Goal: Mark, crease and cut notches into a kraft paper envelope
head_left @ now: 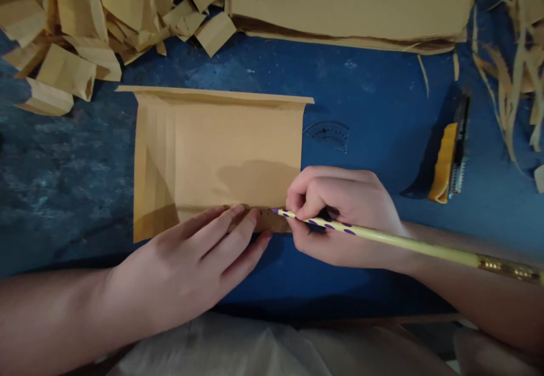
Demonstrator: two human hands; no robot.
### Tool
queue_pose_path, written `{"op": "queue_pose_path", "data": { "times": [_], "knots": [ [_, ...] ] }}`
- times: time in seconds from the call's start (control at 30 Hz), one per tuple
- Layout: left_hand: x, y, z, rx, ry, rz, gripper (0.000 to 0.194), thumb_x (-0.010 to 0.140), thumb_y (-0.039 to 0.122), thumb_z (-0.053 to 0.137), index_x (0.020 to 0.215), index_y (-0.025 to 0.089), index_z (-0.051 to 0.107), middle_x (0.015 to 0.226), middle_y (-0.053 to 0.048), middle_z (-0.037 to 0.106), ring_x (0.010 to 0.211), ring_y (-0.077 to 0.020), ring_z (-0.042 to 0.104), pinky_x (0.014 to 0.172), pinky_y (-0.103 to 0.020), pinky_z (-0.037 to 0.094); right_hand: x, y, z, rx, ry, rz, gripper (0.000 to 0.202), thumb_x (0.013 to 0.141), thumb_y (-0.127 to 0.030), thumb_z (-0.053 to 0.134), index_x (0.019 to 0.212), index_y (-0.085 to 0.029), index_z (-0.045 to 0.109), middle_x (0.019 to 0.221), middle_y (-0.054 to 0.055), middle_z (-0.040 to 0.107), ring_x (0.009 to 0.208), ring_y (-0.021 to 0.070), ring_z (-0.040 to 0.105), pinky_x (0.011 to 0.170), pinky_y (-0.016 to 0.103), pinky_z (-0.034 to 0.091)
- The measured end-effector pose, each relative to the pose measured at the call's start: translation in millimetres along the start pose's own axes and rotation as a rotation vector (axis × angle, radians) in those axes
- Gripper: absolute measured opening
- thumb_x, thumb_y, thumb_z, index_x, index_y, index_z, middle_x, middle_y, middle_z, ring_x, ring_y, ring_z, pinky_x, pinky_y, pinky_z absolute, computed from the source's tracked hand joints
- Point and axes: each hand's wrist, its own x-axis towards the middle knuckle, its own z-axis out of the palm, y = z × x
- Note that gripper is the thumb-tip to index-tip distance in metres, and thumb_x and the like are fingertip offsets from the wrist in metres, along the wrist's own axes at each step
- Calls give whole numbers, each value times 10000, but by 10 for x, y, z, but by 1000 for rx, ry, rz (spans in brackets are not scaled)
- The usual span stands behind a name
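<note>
A brown paper sheet (238,138) lies in front of me, its far edge folded up into a narrow lip and its left side creased in several upright lines. My left hand (199,257) rests with outstretched fingers along the folded strip at the near edge. In my right hand (344,212), closed at the sheet's near right corner, is a pale yellow pencil (382,237) with purple dots. Its purple tip points left and is close to the strip, just right of my left fingertips. Whether the tip touches the paper I cannot tell.
Beyond the sheet lies a stack of brown paper (352,2), with a heap of cut paper pieces (68,70) at the far left. A yellow-and-black utility knife (446,161) lies at right, near paper strips (510,81). A printed protractor scale (329,134) marks the blue mat (374,104).
</note>
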Motion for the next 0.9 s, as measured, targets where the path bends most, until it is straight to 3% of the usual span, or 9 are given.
{"op": "queue_pose_path", "data": {
  "times": [0.9],
  "knots": [
    [7,7,1,-14,-23,4,477,1020,69,383,1402,151,656,1375,-100,734,1258,-244,704,1081,-374,597,1,-9,-17,-11,-3,28,298,690,-29,681,729,-243,477,800,-48,680,664,107,640,568,241,465]
  ]
}}
